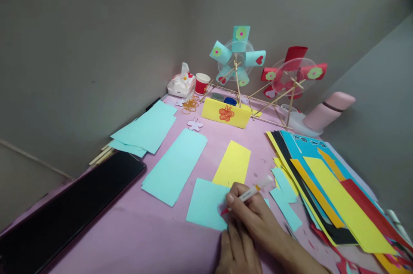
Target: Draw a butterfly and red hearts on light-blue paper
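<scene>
My right hand (253, 209) is closed around a white felt-tip pen (250, 192) with an orange band. Its red tip points down at a light blue square of paper (204, 203). Close to the tip is a small pale shape, mostly covered by my fingers. My left hand (238, 250) lies flat with its fingers stretched out at the near edge of that square, just below the right hand. A yellow paper strip (234, 162) lies partly behind the square. To the left rests a longer light blue paper strip (176, 166).
A stack of coloured paper (348, 209) lies on the right, with paper scraps (287, 209) beside it. Two stick-framed paper wheels (237, 56) and a pink bottle (329, 112) stand at the back. A yellow card with a red butterfly (209, 108), butterfly cutout (195, 124) and black phone (71, 213) are also here.
</scene>
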Action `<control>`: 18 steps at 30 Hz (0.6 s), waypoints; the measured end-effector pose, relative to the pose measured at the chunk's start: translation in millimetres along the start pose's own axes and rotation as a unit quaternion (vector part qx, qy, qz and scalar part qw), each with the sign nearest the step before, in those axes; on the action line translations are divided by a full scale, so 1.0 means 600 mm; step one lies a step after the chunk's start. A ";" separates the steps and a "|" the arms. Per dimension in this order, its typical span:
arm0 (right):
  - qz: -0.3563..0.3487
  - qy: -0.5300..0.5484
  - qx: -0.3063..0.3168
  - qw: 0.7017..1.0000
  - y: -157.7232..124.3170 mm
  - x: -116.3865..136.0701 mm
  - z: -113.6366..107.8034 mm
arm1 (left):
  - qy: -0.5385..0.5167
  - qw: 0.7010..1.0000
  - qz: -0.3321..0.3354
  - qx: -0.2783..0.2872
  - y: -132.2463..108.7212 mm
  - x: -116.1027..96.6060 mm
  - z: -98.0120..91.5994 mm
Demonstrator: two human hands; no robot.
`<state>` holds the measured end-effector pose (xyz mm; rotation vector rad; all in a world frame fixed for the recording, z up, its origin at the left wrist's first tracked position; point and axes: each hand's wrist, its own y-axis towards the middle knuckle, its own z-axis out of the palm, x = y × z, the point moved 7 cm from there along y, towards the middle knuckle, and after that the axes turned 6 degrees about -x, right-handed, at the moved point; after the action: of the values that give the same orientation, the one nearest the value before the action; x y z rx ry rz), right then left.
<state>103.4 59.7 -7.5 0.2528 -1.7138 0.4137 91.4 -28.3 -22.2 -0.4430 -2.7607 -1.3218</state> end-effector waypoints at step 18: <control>-0.154 -0.264 0.059 0.950 -0.021 0.047 0.000 | -0.057 0.997 -0.016 -0.046 0.007 0.013 -0.014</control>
<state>103.2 49.9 21.7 0.7639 -2.1280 0.2237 84.6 -30.4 -12.4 -0.4955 -2.8174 -1.4819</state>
